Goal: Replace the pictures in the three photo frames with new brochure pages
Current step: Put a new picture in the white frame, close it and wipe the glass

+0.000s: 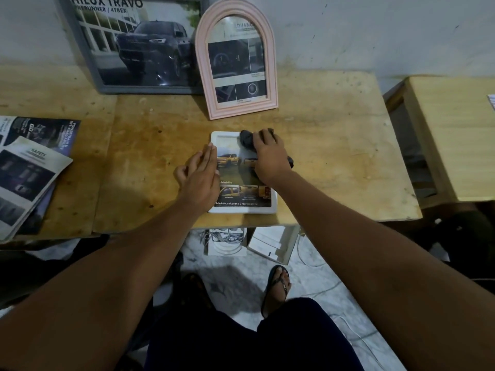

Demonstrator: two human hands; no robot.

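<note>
The left hand (199,178), fingers straight and together, pins the white rectangular plastic photo frame (241,210) at its left rim. The right hand (267,156) clutches a crumpled dark grey cloth (246,139) at its top. Best to wipe lightly and evenly.

Left of the pink arched wooden frame (201,62), whose page shows "ADVANC", the grey-framed truck picture (139,49) reads "HILUX TRAVO, PRERUNNER / 4TREX". Far left of it, the white loose brochure page (34,162) reads "SAFETY" and the dark brochure page (48,129) "POWERTRAIN & OFF-ROAD ABILITY".

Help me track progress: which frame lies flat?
The white frame, under the left hand and the cloth in the right hand; the grey frame and pink frame stand upright behind it.
</note>
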